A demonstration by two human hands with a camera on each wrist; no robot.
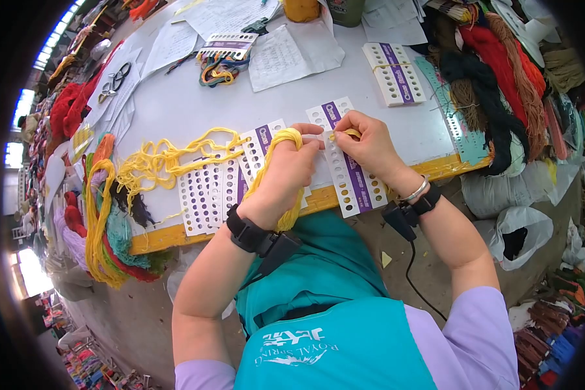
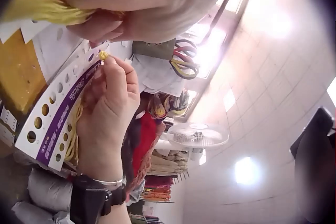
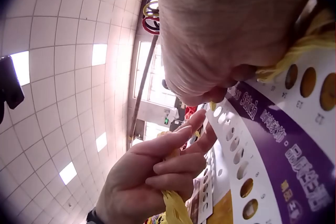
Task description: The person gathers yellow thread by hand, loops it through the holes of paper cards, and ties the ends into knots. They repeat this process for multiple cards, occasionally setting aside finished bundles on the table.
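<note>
Your left hand point(image 1: 285, 170) is curled round a yellow skein point(image 1: 288, 220) that hangs beside the wrist; your right hand point(image 1: 372, 148) pinches yellow thread point(image 2: 103, 55) at the holes of a white-and-purple card point(image 1: 354, 174). That card overhangs the wooden edge of the counter point(image 1: 175, 110), with other cards point(image 1: 205, 195) and loose yellow strands point(image 1: 155, 166) to its left.

The thread point(image 1: 155, 159) toward ten o'clock is yellow; the central card point(image 1: 355, 175) white, purple-striped, hole-dotted; the six-o'clock apron point(image 1: 370, 344) teal, white-lettered; the two-o'clock yarn point(image 1: 494, 65) red.
</note>
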